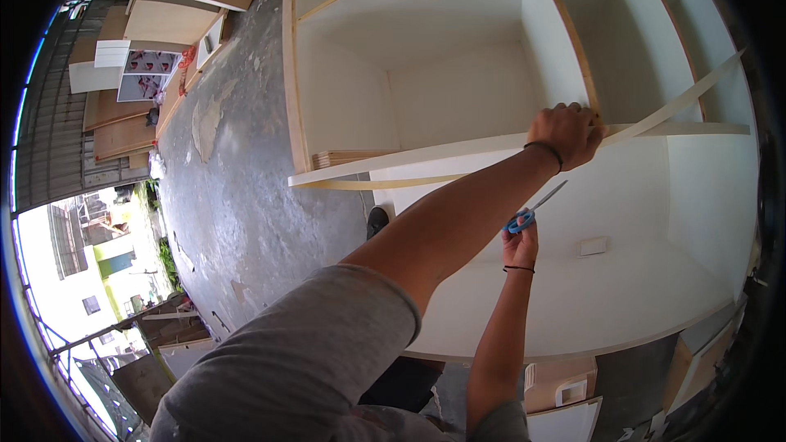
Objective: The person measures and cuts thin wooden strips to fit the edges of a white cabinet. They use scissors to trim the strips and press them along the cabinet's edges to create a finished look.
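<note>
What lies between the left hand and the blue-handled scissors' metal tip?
In the head view, the stretch from left hand to scissors tip is bare; white panel shows behind.

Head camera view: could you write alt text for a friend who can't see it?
A person's left hand, fingers curled, holds a long pale strip at the edge of a large white cabinet with open compartments, while the right hand holds blue-handled scissors. To the left are a worn grey floor and stacked wooden panels.
</note>
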Demonstrator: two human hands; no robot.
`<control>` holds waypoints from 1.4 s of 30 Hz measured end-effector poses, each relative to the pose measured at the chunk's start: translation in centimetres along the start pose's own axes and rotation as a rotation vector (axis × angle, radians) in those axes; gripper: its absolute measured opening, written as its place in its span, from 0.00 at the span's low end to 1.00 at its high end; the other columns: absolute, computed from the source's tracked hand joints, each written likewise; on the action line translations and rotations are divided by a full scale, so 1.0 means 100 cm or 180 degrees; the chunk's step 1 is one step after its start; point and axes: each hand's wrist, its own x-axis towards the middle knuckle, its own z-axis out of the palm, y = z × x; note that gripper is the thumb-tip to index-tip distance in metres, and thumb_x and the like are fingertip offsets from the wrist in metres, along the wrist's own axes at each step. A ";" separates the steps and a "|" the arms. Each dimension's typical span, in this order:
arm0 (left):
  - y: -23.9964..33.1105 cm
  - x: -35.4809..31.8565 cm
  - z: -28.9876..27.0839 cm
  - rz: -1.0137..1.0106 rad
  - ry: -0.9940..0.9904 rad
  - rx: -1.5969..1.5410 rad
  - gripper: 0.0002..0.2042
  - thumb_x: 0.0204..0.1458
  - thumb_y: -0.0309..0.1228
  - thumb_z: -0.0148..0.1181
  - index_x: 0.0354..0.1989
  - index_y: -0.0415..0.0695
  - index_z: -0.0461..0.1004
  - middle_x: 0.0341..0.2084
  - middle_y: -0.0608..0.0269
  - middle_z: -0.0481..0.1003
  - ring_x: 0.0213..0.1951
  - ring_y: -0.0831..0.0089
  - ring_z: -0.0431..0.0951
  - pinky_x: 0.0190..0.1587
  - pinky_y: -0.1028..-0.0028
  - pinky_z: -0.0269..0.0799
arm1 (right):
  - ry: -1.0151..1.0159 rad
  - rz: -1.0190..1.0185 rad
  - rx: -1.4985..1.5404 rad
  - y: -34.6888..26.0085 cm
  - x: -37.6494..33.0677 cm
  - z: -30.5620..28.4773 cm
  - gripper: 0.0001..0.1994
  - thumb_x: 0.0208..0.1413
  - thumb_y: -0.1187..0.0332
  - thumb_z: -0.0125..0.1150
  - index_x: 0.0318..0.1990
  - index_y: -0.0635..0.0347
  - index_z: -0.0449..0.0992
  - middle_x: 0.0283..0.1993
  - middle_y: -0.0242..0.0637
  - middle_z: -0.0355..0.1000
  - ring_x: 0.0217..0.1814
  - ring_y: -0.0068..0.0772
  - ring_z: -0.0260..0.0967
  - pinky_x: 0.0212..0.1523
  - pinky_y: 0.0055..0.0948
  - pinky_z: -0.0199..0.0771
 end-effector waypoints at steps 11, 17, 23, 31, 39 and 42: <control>-0.221 -0.297 -0.150 0.0256 0.1650 -0.1152 0.15 0.49 0.21 0.58 0.47 0.39 0.71 0.50 0.51 0.70 0.55 0.50 0.68 0.57 0.58 0.62 | -0.0833 0.1088 -0.1187 0.087 -0.195 0.064 0.31 0.51 0.47 0.67 0.56 0.51 0.62 0.35 0.32 0.69 0.36 0.27 0.68 0.32 0.23 0.65; -0.361 -0.354 -0.193 -0.0555 0.1260 -0.0323 0.12 0.54 0.27 0.55 0.47 0.41 0.72 0.45 0.55 0.74 0.51 0.55 0.71 0.56 0.58 0.63 | -0.1421 0.0837 -0.3185 0.172 -0.240 0.160 0.29 0.46 0.59 0.75 0.52 0.63 0.68 0.36 0.35 0.72 0.37 0.26 0.70 0.42 0.26 0.71; -0.393 -0.346 -0.223 -0.0586 0.0418 -0.0492 0.10 0.52 0.31 0.60 0.41 0.42 0.75 0.39 0.58 0.76 0.45 0.56 0.75 0.49 0.60 0.68 | -0.1395 0.0422 -0.3976 0.219 -0.214 0.215 0.29 0.45 0.67 0.75 0.54 0.68 0.70 0.36 0.35 0.75 0.37 0.23 0.72 0.43 0.25 0.72; -0.452 -0.357 -0.224 -0.0321 0.0054 -0.1116 0.08 0.53 0.31 0.61 0.36 0.41 0.75 0.36 0.55 0.77 0.38 0.56 0.77 0.44 0.62 0.72 | -0.1282 0.0875 -0.3546 0.250 -0.205 0.229 0.28 0.47 0.69 0.74 0.55 0.67 0.69 0.36 0.31 0.71 0.37 0.21 0.69 0.40 0.23 0.72; -0.465 -0.351 -0.244 -0.0154 -0.0363 -0.1157 0.09 0.53 0.34 0.62 0.32 0.40 0.75 0.29 0.57 0.78 0.37 0.61 0.78 0.42 0.64 0.72 | -0.1223 0.0916 -0.3316 0.286 -0.186 0.244 0.26 0.50 0.68 0.72 0.55 0.64 0.69 0.36 0.30 0.68 0.36 0.19 0.67 0.38 0.22 0.71; -0.465 -0.351 -0.243 -0.0422 -0.0423 -0.1558 0.09 0.53 0.33 0.62 0.32 0.39 0.75 0.27 0.55 0.78 0.33 0.62 0.79 0.37 0.66 0.72 | -0.1362 0.0777 -0.3264 0.296 -0.177 0.255 0.25 0.52 0.68 0.70 0.55 0.64 0.68 0.34 0.29 0.67 0.35 0.18 0.65 0.37 0.20 0.70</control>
